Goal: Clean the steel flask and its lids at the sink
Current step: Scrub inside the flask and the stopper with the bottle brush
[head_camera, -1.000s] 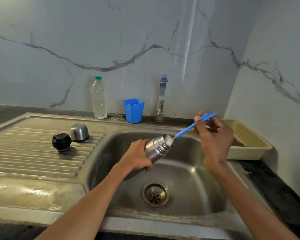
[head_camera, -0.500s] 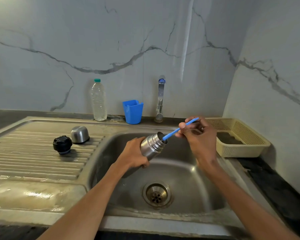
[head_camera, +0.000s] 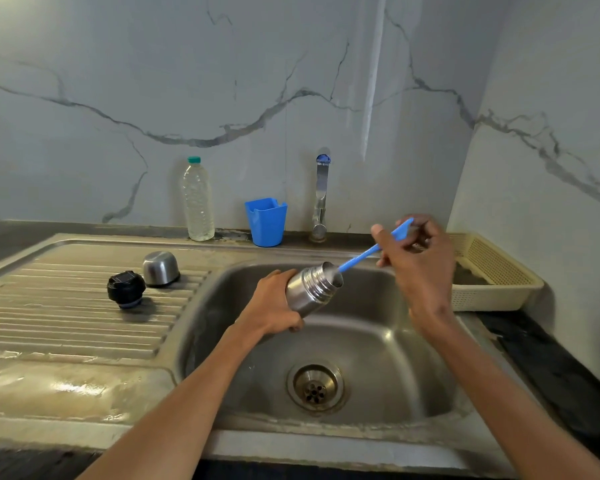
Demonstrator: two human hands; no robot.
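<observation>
My left hand [head_camera: 272, 304] grips the body of the steel flask [head_camera: 311, 289], which is tilted over the sink basin [head_camera: 378, 358] with its open mouth up and to the right. My right hand [head_camera: 418, 268] holds the blue handle of a bottle brush [head_camera: 364, 255]; the brush end is inside the flask mouth and hidden. On the ribbed drainboard [head_camera: 66, 323] to the left sit the black inner lid [head_camera: 125, 289] and, just behind it, the steel cup lid [head_camera: 160, 268].
Along the marble back wall stand a clear plastic bottle [head_camera: 197, 200], a blue plastic cup [head_camera: 266, 221] and the tap [head_camera: 321, 199], with no water running. A cream plastic basket [head_camera: 492, 275] sits right of the sink. The drain [head_camera: 315, 388] lies at the basin bottom.
My right hand pushed the brush into the flask, then drew it partly back out and up to the right. My left hand kept the flask tilted over the basin.
</observation>
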